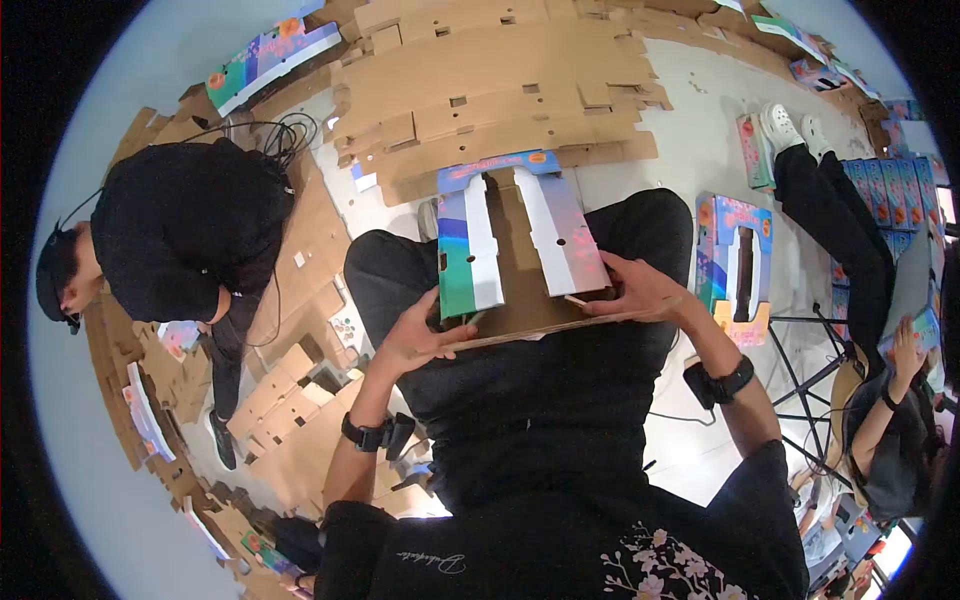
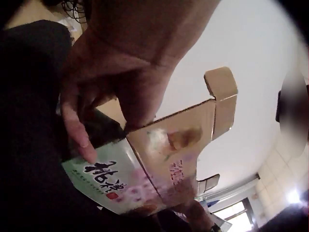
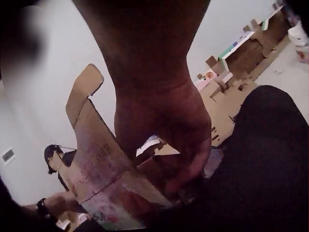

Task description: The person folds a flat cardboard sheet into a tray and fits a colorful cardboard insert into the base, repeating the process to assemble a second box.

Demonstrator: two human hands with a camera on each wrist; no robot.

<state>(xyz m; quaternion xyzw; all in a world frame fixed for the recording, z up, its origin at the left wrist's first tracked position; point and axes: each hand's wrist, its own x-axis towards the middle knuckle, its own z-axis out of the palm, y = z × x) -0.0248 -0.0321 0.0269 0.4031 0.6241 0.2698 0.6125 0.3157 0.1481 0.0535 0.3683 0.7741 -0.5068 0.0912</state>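
Observation:
A part-folded printed carton (image 1: 463, 240) rests across the person's lap in the head view, its near end open and two white-edged flaps facing up with a gap between them. The left hand (image 1: 417, 333) grips its near left corner, fingers curled over the edge. At the near right corner the right hand (image 1: 640, 288) grips the same carton. In the left wrist view the left hand (image 2: 116, 92) holds the edge of the green and pink panel (image 2: 113, 176). The right wrist view shows the right hand (image 3: 164, 125) on the carton's side, beside a raised flap (image 3: 87, 87).
Flattened brown cardboard (image 1: 490, 70) lies on the floor ahead. Another printed carton (image 1: 722, 255) stands to the right, near a black tripod-like frame (image 1: 810, 375). A person in black (image 1: 190, 230) bends over at the left; another person's legs (image 1: 835, 220) stretch at the right.

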